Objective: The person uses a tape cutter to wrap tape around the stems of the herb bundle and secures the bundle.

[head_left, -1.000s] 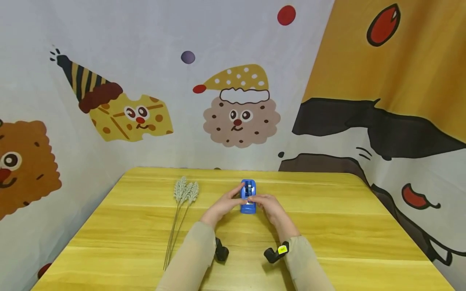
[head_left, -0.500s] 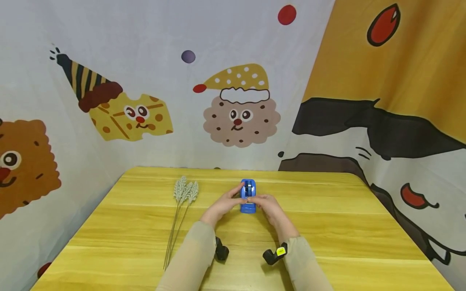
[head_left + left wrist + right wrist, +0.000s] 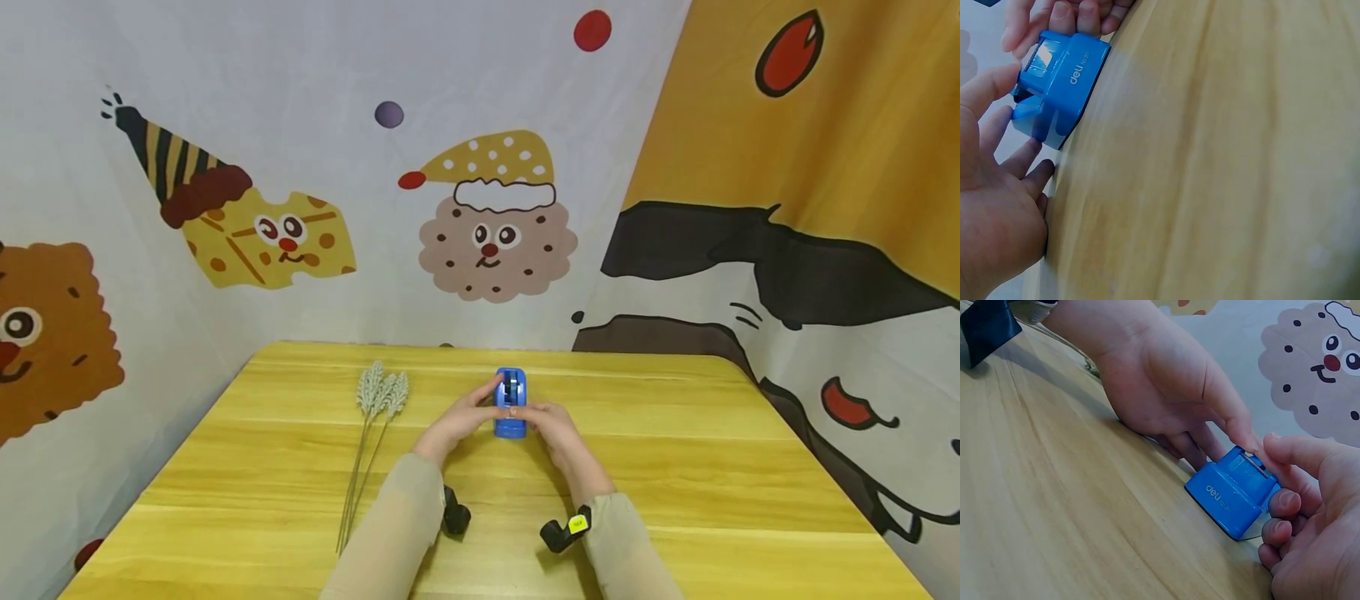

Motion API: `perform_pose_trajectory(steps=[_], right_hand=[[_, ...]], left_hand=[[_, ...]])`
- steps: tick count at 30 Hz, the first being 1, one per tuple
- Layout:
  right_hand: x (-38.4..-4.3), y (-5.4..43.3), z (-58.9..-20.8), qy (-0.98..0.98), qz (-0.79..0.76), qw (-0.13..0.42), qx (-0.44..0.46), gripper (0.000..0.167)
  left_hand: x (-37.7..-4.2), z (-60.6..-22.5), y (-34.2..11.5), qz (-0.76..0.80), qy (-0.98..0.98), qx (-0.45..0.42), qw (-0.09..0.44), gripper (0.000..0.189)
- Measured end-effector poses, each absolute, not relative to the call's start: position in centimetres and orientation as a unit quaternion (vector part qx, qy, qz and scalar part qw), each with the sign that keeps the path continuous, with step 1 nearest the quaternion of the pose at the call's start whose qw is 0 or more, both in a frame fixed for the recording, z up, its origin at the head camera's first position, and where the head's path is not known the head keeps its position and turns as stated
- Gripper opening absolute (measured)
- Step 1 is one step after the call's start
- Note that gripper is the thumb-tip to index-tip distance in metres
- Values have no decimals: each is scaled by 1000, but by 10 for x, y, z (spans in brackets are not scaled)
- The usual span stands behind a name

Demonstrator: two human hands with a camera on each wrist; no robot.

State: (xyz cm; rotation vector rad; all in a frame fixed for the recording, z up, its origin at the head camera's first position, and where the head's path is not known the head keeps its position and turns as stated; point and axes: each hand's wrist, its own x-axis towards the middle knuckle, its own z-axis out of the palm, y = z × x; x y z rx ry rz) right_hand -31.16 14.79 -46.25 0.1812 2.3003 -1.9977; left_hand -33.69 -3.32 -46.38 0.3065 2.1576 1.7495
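Observation:
A blue tape dispenser (image 3: 511,427), marked "deli", stands on the table between both hands, its serrated cutter end facing the person. My left hand (image 3: 455,427) holds its left side: the index finger reaches the far part and the thumb lies at the top by the cutter. On the other side my right hand (image 3: 555,427) grips it, its thumb meeting the left thumb over the cutter end. Curled fingers (image 3: 1279,531) of the right hand lie against the dispenser's side in the right wrist view. The tape roll is mostly hidden there.
Several dried-looking grey-green flower stems (image 3: 363,450) lie on the wooden table (image 3: 712,467), left of the left forearm. Black wrist cameras (image 3: 455,512) sit on both cuffs. A printed cartoon curtain (image 3: 315,108) hangs behind the table's far edge.
The right thumb has shifted slightly left towards the left thumb over the cutter end. The dispenser and the left hand stay in place; the head view shifts a little.

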Motion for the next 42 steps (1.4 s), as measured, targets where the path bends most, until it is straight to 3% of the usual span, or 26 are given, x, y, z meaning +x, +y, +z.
perform_pose_trajectory(steps=[15,42], right_hand=[[-294,146,-460,770,-633,58,56,38],[-279,151,-464,782,-620,55,36,28]], left_hand=[[-336,-462,-34,617,761,113,165,70],[-337,-463,-33,621,758,121,157,71]])
